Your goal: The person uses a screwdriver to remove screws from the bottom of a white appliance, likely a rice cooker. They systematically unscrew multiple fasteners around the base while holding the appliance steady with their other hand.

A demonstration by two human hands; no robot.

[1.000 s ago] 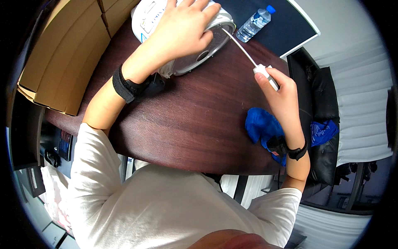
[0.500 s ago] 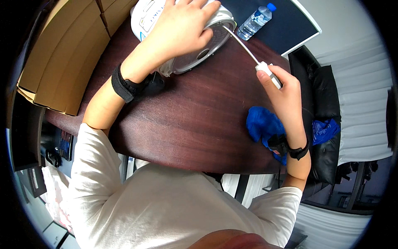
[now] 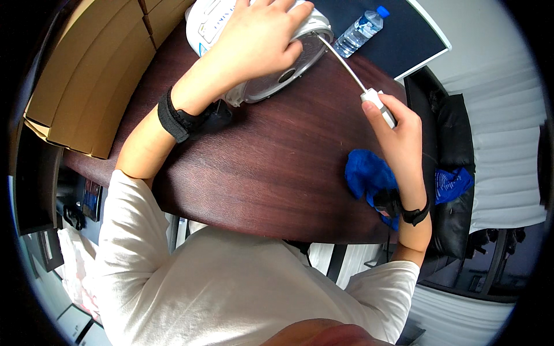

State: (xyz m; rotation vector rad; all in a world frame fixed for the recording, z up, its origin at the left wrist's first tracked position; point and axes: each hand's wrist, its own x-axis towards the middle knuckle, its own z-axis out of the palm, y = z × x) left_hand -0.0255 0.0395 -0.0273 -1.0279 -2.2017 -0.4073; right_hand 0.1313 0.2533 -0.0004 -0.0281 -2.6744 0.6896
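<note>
As its shaft (image 3: 349,68) gleams, screwdriver (image 3: 367,93), white handle (image 3: 374,98)

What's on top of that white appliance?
The left hand rests across the white appliance. The surface beneath that hand is hidden; the picture's edge cuts off more.

Bottle (image 3: 359,36), cardboard boxes (image 3: 92,75), perhaps a sofa (image 3: 453,132)

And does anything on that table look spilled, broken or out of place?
No spill or breakage shows. The blue cloth lies bunched near the right edge of the table, looking untidy. The white appliance under the left hand may be tipped: its round end faces the wearer.
</note>
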